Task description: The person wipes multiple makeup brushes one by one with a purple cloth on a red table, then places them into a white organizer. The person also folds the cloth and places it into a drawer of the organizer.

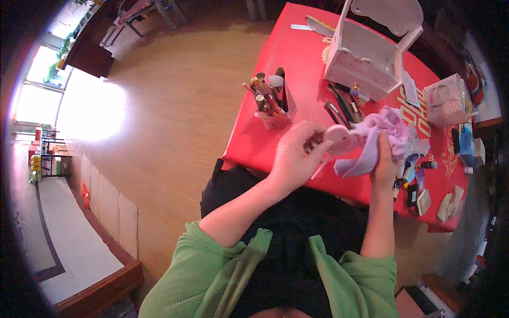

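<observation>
My left hand (299,153) is closed around a small pink round object (341,139), its fingers pinching the near side. Its exact kind I cannot make out. A thin pale strip (321,166) sticks out below those fingers. A crumpled lilac cloth (384,130) is gripped in my right hand (385,167), with one end of it hanging toward the left. The cloth reaches right up to the pink object, and they seem to touch. Both hands are over the near part of a red-covered table (307,69).
A clear holder of makeup brushes (273,108) stands at the table's left edge. Behind my hands lie several loose brushes (344,103) before a white carved organizer (366,66). Rightward are a tissue box (448,99), small cosmetics (416,185) and a crumpled beige cloth (450,204).
</observation>
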Demonstrator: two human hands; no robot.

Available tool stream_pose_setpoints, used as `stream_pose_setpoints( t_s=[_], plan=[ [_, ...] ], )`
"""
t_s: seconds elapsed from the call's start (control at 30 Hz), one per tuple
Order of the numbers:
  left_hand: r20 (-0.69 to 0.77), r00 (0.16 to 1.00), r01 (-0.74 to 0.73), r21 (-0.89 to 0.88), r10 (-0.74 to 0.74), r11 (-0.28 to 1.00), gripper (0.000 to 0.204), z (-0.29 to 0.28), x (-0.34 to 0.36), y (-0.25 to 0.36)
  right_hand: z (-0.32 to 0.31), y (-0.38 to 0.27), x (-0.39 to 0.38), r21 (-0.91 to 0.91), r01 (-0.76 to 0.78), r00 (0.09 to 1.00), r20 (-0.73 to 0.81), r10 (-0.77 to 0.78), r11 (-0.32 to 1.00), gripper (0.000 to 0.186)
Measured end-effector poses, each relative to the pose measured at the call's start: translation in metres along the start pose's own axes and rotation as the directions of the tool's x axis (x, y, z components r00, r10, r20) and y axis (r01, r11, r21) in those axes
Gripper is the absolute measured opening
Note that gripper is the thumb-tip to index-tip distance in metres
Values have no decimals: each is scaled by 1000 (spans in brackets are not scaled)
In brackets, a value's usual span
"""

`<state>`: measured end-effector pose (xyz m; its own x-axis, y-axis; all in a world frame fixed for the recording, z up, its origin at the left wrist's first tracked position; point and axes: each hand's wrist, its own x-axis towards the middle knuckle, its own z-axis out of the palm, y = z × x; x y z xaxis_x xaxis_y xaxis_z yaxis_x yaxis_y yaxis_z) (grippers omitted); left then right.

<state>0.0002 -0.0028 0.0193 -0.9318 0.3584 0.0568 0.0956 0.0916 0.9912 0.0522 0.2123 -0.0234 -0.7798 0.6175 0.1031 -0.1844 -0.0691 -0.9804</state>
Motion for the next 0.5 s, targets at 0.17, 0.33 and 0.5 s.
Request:
stream_pose_setpoints(
  t_s=[0.17,0.33,0.5],
  plan=[
    [-230,963,-202,-261,142,944,16,-51,13,45,-2,-1,7,163,-123,990,-45,132,979,38],
    [-312,918,-234,78,246,969,11,-86,40,61,10,-1,-5,150,-133,990,-18,137,980,35],
    [-327,929,-54,346,174,937,17,-87,51,42,11,-6,-4,235,-156,988,49,148,959,30]
  ],
)
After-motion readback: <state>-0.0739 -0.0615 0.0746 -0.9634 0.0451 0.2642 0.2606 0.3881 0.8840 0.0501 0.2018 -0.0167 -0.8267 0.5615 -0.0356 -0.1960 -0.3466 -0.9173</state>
